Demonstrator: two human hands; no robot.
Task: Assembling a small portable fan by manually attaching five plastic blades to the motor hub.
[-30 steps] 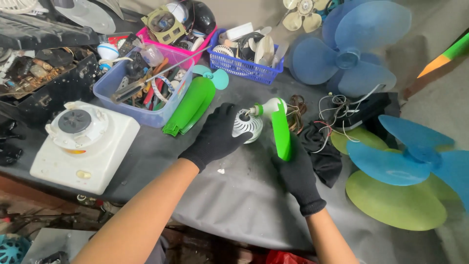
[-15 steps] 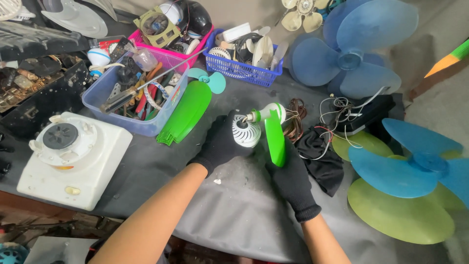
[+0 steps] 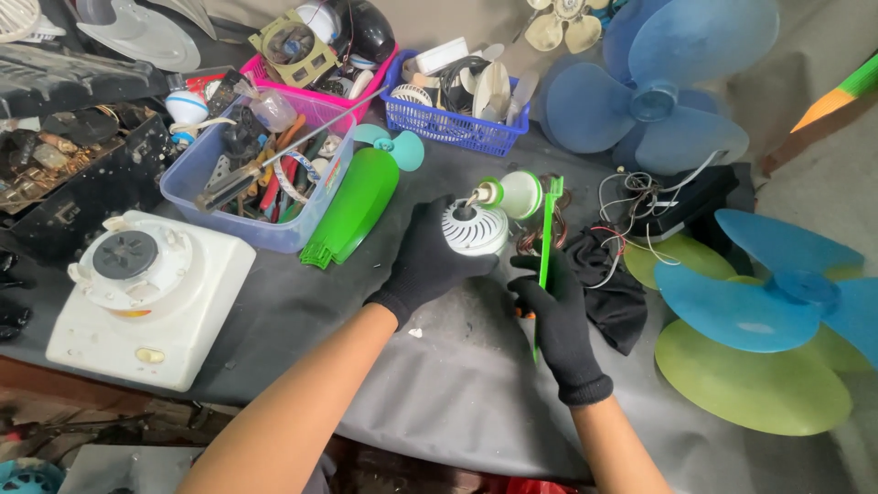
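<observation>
Gloves cover both your hands: your left hand (image 3: 430, 261) wraps its fingers closed around the white ribbed motor housing (image 3: 474, 228) above the grey counter (image 3: 439, 384), while your right hand (image 3: 556, 316) grips the green casing (image 3: 547, 240) edge-on just beside it.

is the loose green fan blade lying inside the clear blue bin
No, the green fan blade lies on the grey table cover, just outside the clear blue bin.

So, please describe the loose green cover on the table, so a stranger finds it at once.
Start at the clear blue tool bin left of centre on the grey table. The green cover leans against its right side, left of the left hand. Unlike the round green blades at far right, it is long, narrow and ribbed at its lower end.
</observation>
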